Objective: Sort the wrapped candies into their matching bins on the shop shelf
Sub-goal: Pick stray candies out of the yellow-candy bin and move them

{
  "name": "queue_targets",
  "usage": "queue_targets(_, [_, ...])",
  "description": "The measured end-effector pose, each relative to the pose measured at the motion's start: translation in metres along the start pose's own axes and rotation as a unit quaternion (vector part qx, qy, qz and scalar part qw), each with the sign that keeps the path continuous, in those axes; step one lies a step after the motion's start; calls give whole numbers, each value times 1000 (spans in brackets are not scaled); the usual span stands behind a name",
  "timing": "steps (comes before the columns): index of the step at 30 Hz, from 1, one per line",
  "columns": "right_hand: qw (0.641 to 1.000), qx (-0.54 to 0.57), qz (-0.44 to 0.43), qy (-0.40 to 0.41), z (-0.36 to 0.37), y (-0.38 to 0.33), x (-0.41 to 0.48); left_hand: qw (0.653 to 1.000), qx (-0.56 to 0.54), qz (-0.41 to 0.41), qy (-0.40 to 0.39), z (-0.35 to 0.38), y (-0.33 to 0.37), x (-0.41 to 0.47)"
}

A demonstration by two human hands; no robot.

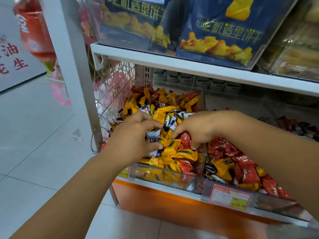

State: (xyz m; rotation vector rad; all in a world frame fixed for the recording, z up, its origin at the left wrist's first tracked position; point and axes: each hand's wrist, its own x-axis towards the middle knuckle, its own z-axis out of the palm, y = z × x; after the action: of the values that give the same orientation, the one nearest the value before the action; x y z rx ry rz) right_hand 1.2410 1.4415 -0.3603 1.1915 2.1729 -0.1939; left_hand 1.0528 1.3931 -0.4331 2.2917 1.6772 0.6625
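Candies (170, 107), mostly yellow with red and white-blue strays, heap in the left bin (165, 178); left hand (136, 135) pinches a white-blue piece (152, 136), right hand (198, 128) digs at red ones, grip unclear, likely culling misfits.

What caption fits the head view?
Both hands, left and right, dig through mixed wrapped candies in a clear bin.
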Motion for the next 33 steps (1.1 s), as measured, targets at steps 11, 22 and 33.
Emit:
queue_targets(11, [1000, -2, 11, -26, 1, 0, 2, 992, 119, -34, -3, 12, 20, -8])
queue_targets(22, [996, 61, -34, 58, 6, -1, 2, 1000, 26, -9, -11, 3, -1, -4])
queue_targets(33, [892, 342, -91, 280, 28, 3, -25, 1000, 8, -2, -4, 1, 0, -9])
